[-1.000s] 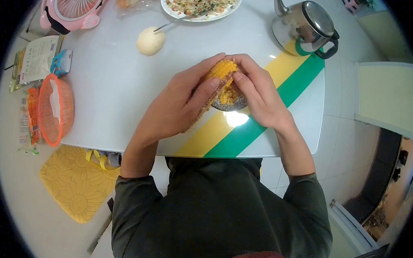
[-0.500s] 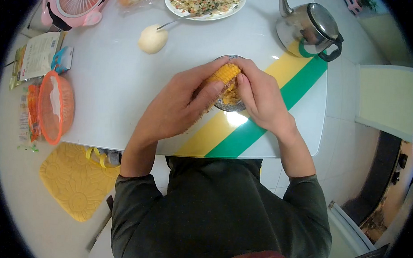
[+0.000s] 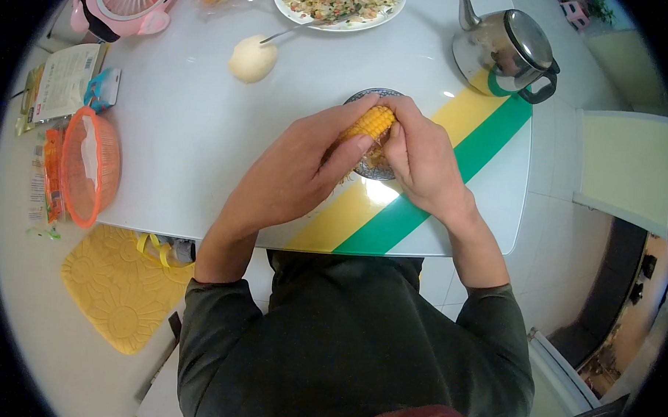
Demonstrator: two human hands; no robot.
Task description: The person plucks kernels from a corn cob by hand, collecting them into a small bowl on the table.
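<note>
A yellow corn cob (image 3: 375,122) is held between my two hands, over a small patterned bowl (image 3: 379,174). My left hand (image 3: 295,163) is wrapped round the cob from the left, its thumb along the near side. From the right, my right hand (image 3: 427,156) is closed at the end of the cob, with the thumb pressed against the kernels. Loose yellow kernels are partly visible in the bowl below. Both hands cover much of the bowl and the lower part of the cob.
Beyond my hands lie a pale round bun (image 3: 253,59) and a plate (image 3: 340,27) of chopped food with a metal utensil. A steel kettle (image 3: 494,49) stands at the right. Leftward are an orange basket (image 3: 111,164), packets (image 3: 66,81) and a pink fan (image 3: 127,10).
The cob has turned slightly in my hands, and my right thumb has shifted along it. Fewer loose kernels show beneath the cob now. The whole view has shifted slightly.
</note>
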